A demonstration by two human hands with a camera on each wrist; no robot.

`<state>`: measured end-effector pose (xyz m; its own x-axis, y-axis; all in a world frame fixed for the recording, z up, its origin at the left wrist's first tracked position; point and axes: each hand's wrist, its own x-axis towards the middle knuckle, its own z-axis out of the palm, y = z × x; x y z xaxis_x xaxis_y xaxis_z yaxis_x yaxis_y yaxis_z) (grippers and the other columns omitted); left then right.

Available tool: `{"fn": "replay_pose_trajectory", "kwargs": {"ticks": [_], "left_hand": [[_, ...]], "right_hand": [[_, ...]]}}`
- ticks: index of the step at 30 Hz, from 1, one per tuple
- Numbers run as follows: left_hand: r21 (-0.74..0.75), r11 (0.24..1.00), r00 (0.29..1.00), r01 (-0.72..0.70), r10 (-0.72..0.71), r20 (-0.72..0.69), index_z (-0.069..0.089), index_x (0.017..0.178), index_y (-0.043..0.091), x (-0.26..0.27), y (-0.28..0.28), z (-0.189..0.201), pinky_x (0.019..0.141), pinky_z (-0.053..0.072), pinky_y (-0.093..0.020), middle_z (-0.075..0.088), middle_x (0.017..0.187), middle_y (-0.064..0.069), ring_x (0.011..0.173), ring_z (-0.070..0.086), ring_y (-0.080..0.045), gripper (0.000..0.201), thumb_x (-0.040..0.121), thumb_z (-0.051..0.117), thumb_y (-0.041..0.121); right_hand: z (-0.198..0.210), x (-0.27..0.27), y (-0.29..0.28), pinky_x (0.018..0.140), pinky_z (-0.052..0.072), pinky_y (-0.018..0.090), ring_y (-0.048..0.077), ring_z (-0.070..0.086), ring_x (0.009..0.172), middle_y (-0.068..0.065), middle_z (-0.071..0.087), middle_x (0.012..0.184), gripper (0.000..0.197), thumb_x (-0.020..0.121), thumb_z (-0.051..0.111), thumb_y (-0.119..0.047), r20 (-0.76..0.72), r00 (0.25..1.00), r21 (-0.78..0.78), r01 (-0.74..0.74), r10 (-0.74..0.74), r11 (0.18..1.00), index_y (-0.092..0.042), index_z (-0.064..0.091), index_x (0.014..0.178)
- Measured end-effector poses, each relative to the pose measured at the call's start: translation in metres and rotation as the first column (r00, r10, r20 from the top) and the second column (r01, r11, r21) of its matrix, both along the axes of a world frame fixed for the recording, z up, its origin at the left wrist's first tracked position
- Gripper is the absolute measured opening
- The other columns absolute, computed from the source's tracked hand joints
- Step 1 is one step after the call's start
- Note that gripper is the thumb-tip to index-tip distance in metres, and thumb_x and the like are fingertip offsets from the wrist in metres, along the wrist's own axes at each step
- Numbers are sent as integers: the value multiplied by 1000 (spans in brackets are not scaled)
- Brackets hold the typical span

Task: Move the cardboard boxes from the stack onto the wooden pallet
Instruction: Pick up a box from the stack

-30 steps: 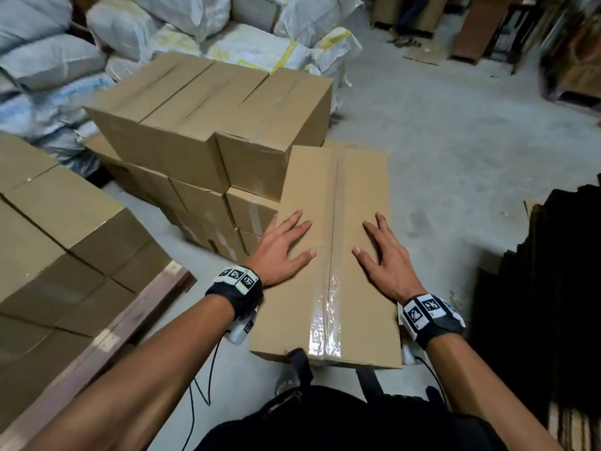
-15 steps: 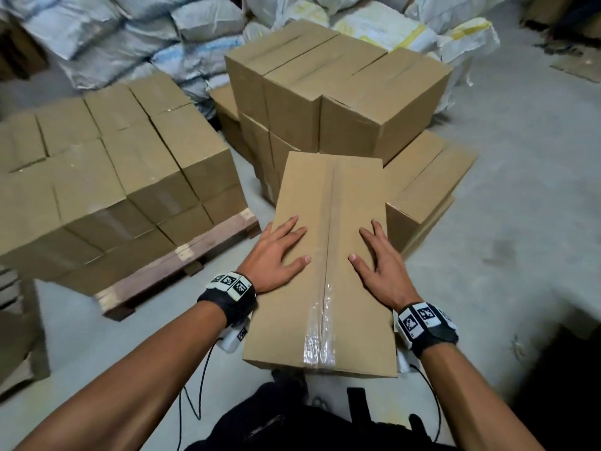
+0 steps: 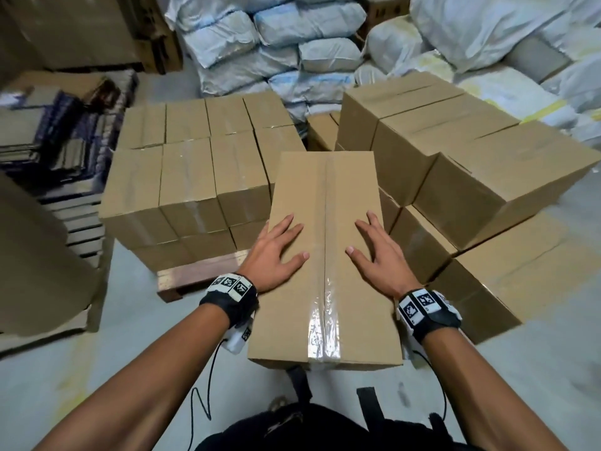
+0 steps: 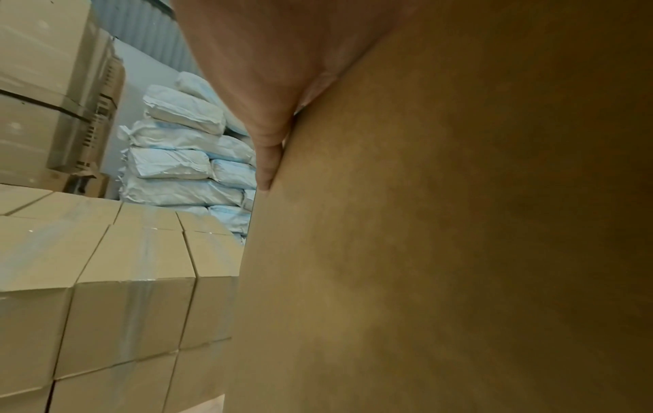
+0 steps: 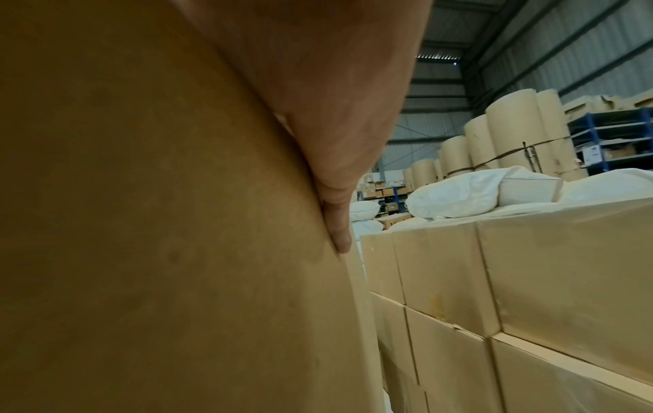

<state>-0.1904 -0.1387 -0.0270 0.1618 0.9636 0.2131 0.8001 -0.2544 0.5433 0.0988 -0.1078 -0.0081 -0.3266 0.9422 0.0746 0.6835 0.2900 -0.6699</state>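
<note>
I carry a long taped cardboard box point(image 3: 325, 196) in front of my body, lengthwise away from me. My left hand point(image 3: 279, 249) and right hand point(image 3: 377, 255) lie on it with fingers spread and straight, one at each long edge. In the wrist views the box point(image 4: 441, 223) point(image 5: 159, 223) fills most of the picture, with the left hand point(image 4: 254, 69) and the right hand point(image 5: 335, 97) pressed against it. Straight ahead, a wooden pallet point(image 3: 201, 271) bears several boxes point(image 3: 185, 177) in two layers. The source stack point(image 3: 455, 164) stands at the right.
Pale sacks point(image 3: 276, 43) are piled behind the pallet and the stack. Flattened cardboard sheets point(image 3: 48, 125) and a large cardboard piece point(image 3: 32, 271) crowd the left side. Brown paper rolls point(image 5: 512, 139) and blue shelving point(image 5: 614, 134) stand far off. Bare concrete floor point(image 3: 146, 336) lies before the pallet.
I have turned left with the box: the pallet has shifted from the left edge to straight ahead, and the stack now lies at the right. Both hands keep their hold.
</note>
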Motion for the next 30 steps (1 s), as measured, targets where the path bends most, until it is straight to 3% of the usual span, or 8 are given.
{"fn": "replay_pose_trajectory", "kwargs": {"ticks": [4,7,10,20,30], "left_hand": [[17,999,999,-42,42,14,41,160,28,-36,44,6,131,7,-45,19,173,7,157,15,-2,71,98,58,59],[24,998,998,-64,64,15,41,160,27,-58,77,13,132,5,-42,20,172,7,150,11,8,70,99,60,56],[16,995,996,-93,93,7,39,161,28,-78,112,16,131,3,-39,18,173,9,149,8,10,70,100,59,57],[11,976,976,-217,217,12,41,160,29,-114,271,9,131,5,-39,19,173,9,157,18,-5,69,99,61,56],[1,937,936,-351,350,39,45,158,25,-134,427,17,130,14,-48,26,171,3,156,24,-7,69,97,65,53]], "right_hand": [[9,-36,56,129,23,46,12,19,159,-17,7,175,67,101,59,-55,-5,999,24,-42,42,999,-34,34,160],[14,-60,95,129,23,45,11,19,159,-15,8,175,66,101,59,-53,-3,998,38,-66,66,997,-33,35,160],[19,-80,136,129,23,43,11,19,159,-16,8,175,66,101,59,-54,3,996,35,-93,93,995,-34,34,160],[8,-127,333,128,20,38,10,17,159,-11,9,175,67,101,59,-55,6,973,56,-230,230,972,-33,36,159],[22,-160,527,128,22,41,13,19,159,-5,13,175,65,101,60,-53,40,934,57,-358,356,932,-30,39,158]]}}
